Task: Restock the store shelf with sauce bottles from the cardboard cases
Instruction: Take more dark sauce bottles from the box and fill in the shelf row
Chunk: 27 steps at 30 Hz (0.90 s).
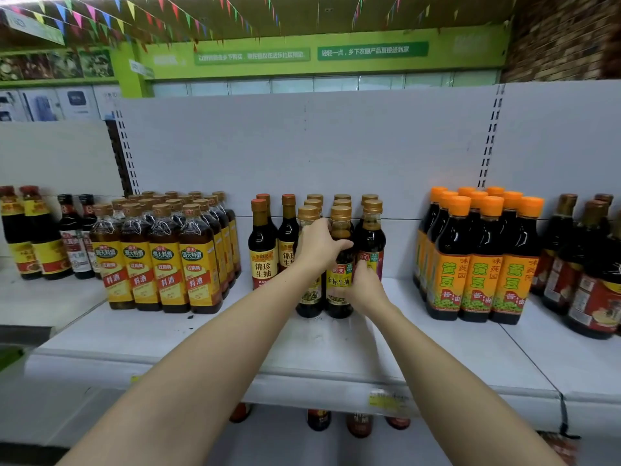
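A cluster of dark soy sauce bottles with gold caps (341, 213) stands mid-shelf on the white shelf (322, 351). My left hand (319, 245) grips the upper part of the front-left gold-capped bottle, fingers reaching across to the front-middle bottle (339, 287). My right hand (366, 285) holds that middle bottle low at its label, beside a third front bottle (371, 237). No cardboard case is in view.
Yellow-labelled cooking wine bottles (168, 260) stand left; two brown-capped soy bottles (263, 243) sit just left of my hands. Orange-capped bottles (480, 264) fill the right, more dark bottles (584, 274) beyond. Bottle tops (319, 420) show on the shelf below.
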{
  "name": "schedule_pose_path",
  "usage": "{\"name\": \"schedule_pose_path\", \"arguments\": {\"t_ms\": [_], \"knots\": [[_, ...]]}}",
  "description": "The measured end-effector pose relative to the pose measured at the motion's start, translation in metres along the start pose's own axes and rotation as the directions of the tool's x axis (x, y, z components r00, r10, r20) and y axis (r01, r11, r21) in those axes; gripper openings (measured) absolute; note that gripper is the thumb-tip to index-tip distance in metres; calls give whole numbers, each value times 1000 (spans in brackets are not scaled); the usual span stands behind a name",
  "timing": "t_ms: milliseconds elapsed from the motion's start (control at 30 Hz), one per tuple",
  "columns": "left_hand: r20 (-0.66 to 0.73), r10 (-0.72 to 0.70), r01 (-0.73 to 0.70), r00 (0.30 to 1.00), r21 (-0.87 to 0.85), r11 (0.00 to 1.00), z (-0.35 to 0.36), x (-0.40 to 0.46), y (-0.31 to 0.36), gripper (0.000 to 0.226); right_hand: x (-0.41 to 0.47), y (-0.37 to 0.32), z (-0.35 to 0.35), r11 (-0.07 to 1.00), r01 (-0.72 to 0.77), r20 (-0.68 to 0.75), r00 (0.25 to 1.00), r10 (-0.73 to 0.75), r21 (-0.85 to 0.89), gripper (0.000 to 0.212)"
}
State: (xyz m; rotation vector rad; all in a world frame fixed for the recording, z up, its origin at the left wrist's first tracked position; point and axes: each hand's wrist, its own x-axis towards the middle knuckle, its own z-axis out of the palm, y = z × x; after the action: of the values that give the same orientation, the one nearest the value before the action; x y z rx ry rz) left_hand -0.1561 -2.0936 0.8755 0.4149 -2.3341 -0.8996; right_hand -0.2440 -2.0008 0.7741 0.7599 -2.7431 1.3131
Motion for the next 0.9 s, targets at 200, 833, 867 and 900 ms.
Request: {"name": "schedule_pose_path", "arguments": {"t_ms": [200,833,867,900], "knots": [[20,-68,68,997,3,998,9,4,1,33,-1,-1,-4,1000,1,18,1000,-1,16,63],[173,-267,295,948,-169,940,-14,26,32,35,-8,-10,-6,998,-68,52,996,68,-2,54],[166,-266,294,950,-179,939,-13,28,31,33,-9,-8,-4,997,-69,37,997,68,22,53],[161,-267,294,950,-177,939,-12,30,31,30,-10,-7,-3,997,-70,21,997,69,36,53]]}}
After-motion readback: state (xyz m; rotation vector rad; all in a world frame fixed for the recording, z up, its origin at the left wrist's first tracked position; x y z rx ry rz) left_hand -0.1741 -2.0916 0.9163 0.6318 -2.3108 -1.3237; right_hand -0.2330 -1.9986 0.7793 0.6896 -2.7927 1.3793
